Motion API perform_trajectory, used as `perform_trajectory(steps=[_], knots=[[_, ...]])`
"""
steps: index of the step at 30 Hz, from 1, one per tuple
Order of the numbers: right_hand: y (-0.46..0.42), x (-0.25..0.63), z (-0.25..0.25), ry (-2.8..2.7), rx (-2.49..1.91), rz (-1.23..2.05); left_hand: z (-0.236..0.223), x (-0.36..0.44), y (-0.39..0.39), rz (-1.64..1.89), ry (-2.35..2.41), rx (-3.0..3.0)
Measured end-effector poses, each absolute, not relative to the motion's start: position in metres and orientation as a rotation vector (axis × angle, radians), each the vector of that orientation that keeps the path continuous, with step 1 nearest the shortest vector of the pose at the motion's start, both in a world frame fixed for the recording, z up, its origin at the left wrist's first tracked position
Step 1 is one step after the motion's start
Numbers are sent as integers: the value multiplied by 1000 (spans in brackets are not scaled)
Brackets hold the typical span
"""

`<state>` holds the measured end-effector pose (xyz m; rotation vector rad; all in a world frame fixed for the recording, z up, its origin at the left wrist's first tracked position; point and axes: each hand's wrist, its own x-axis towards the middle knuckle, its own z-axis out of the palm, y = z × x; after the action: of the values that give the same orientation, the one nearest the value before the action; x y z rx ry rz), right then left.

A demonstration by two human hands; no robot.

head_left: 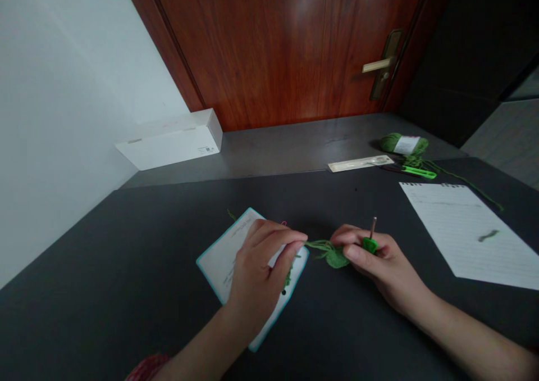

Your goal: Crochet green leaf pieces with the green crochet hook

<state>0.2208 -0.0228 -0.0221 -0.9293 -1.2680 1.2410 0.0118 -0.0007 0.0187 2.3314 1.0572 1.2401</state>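
Note:
My left hand [263,271] pinches the ends of several green yarn strands [318,244] between thumb and fingertips. The strands run across to a small green crocheted piece [337,258], which my right hand [381,260] grips at its edge. Also in my right hand is a crochet hook [373,229], its green handle in the fist and its metal shaft pointing up. Under my left hand lies a white card with a blue border [214,263], bearing handwriting and some green stitching, partly hidden by the hand.
A ball of green yarn [391,142] with a paper band lies at the back right, near a bright green tool [419,172] and a long narrow packet [349,165]. Lined paper [455,218] holds a short green piece [489,235]. A white box [181,148] stands back left.

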Motion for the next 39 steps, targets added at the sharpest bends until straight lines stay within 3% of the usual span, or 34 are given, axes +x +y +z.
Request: perform_trajectory(steps=[16, 25, 32, 39], knots=[[-23, 212, -21, -961, -875, 1687, 18, 14, -5, 1306, 950, 2559], [-23, 210, -21, -968, -923, 1744, 17, 15, -6, 1267, 870, 2568], [-22, 208, -19, -1061, -962, 1554, 17, 17, -6, 1243, 890, 2582], [-27, 213, -21, -1127, -984, 1714, 12, 16, -3, 1264, 956, 2510]])
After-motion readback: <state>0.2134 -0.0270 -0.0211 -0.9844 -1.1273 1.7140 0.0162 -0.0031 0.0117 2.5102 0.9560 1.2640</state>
